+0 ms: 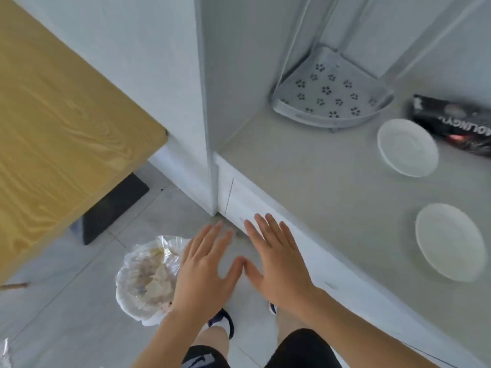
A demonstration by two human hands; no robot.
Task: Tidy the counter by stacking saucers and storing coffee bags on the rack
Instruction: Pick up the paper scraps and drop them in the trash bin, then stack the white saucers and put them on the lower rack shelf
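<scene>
Two white saucers lie apart on the pale counter (305, 168): one saucer (407, 147) farther back, the other saucer (449, 241) nearer the front edge at the right. A black coffee bag (457, 123) lies on its side behind the far saucer, partly cut off by the frame. A grey perforated corner rack (329, 95) stands at the back of the counter. My left hand (206, 266) and my right hand (276, 258) are held flat, fingers spread, thumbs almost touching, in front of the counter's edge and left of the saucers. Both hold nothing.
A wooden tabletop (61, 134) fills the left. On the tiled floor below my left hand stands a bin lined with a clear plastic bag (148, 277). A white wall panel (204, 107) borders the counter's left side. My legs and shoes show below.
</scene>
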